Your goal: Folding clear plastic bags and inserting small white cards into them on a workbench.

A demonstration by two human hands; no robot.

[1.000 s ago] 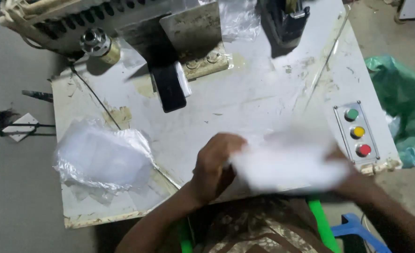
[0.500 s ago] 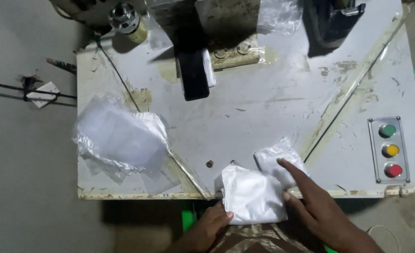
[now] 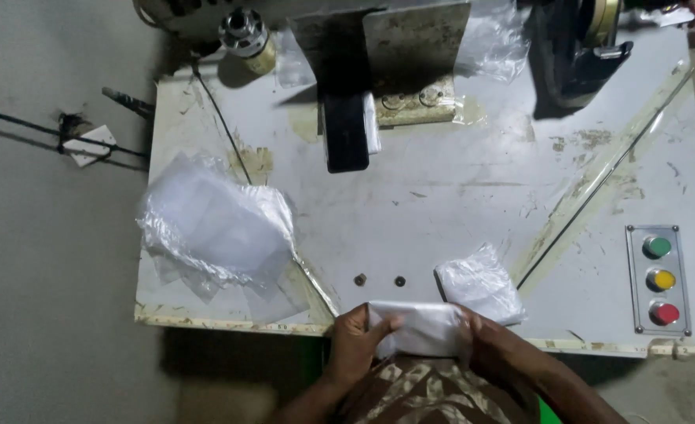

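Note:
Both hands hold a white folded bundle in clear plastic at the near edge of the grey metal worktable. My left hand grips its left end with the thumb on top. My right hand wraps its right end. A second small packed white bundle lies on the table just beyond my right hand. A loose pile of clear plastic bags lies at the table's left side.
A dark machine head with a black arm stands at the back centre. A panel with green, yellow and red buttons sits at the right. More clear plastic lies at the back, and another dark machine part stands at the back right.
The white bundle has come down to the table's near edge and both hands now close on its ends. My right hand left the second bundle, which stays on the table.

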